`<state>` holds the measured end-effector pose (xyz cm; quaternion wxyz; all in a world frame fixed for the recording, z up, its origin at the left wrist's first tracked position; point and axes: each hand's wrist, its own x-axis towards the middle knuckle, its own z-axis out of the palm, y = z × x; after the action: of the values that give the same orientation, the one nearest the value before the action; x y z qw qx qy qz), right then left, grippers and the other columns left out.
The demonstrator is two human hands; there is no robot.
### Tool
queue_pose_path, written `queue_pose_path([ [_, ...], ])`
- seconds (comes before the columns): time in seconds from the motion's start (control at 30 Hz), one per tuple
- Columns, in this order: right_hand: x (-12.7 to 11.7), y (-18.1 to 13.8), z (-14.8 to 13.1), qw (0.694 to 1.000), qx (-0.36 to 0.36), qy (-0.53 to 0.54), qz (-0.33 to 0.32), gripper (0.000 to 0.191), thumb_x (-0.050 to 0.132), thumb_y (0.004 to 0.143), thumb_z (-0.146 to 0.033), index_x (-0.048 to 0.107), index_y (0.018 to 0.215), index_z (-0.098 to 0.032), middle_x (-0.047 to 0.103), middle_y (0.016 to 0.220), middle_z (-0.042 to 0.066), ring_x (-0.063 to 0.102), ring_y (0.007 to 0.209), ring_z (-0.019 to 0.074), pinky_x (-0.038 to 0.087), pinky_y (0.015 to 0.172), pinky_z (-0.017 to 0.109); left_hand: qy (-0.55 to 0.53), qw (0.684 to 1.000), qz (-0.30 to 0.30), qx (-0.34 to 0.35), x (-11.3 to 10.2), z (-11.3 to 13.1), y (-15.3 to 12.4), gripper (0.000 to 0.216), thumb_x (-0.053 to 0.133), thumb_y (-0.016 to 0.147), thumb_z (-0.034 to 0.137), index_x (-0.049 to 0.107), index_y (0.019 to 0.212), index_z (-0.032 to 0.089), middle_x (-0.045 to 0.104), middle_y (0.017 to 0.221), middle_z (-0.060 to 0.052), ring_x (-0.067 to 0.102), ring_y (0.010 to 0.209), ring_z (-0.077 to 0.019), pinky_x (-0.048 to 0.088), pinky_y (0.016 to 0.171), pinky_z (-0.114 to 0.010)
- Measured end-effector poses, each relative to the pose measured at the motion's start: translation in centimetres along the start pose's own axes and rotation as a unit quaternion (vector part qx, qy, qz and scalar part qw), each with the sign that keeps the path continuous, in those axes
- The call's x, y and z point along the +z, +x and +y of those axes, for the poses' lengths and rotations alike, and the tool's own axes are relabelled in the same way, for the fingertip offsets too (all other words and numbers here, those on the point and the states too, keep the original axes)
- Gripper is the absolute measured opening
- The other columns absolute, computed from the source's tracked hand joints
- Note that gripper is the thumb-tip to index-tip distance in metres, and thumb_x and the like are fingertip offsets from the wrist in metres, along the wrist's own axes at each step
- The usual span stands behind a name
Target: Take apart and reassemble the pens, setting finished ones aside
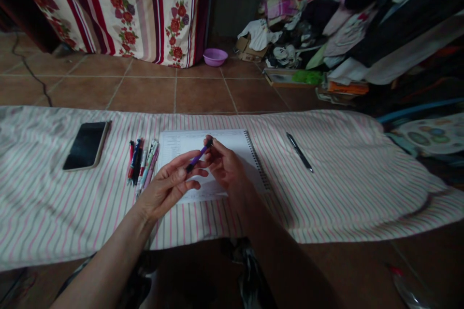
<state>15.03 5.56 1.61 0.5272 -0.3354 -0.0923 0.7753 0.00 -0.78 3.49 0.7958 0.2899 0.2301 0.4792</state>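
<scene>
A purple pen with dark ends [197,157] is held slantwise between my two hands, above the notebook. My left hand [173,178] pinches its lower end between thumb and fingers. At the upper end, the fingertips of my right hand [225,164] close around the dark tip. Beneath both hands lies an open spiral notebook [235,142], its coil along the right side and its pages partly covered by my hands. Left of the notebook rests a bunch of several pens [141,163] in red, blue, black, white and pink. A single black pen [299,152] lies to the right.
A phone [87,146] with a dark screen lies at the left on the striped cloth [344,174]. Beyond are a tiled floor [145,87], a purple basin [215,57], a floral curtain [141,9] and piled clothes [326,14].
</scene>
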Motion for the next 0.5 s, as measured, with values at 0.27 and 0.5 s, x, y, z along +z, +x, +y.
queue_pose_path([
  [0.27, 0.21, -0.14, 0.18, 1.000, -0.014, 0.004, -0.003, 0.006, 0.061, 0.075, -0.017, 0.066, 0.078, -0.017, 0.067, 0.070, -0.004, 0.055, 0.053, 0.0021, 0.043, 0.044, 0.009, -0.019, 0.999, 0.014, -0.025, -0.56, -0.12, -0.58, 0.042, 0.058, 0.076, 0.013, 0.056, 0.118, 0.015, 0.064, 0.105, -0.012, 0.060, 0.094, -0.0199, 0.048, 0.071, -0.024],
  [0.5, 0.43, -0.74, 0.16, 0.996, -0.049, -0.068, -0.009, 0.014, 0.072, 0.063, -0.021, 0.069, 0.076, -0.019, 0.066, 0.071, -0.005, 0.051, 0.052, 0.0014, 0.039, 0.044, 0.010, 0.014, 0.997, 0.065, -0.041, -0.40, 0.14, -0.21, 0.038, 0.060, 0.076, 0.020, 0.059, 0.113, 0.012, 0.066, 0.093, -0.012, 0.062, 0.081, -0.0198, 0.047, 0.061, -0.024],
])
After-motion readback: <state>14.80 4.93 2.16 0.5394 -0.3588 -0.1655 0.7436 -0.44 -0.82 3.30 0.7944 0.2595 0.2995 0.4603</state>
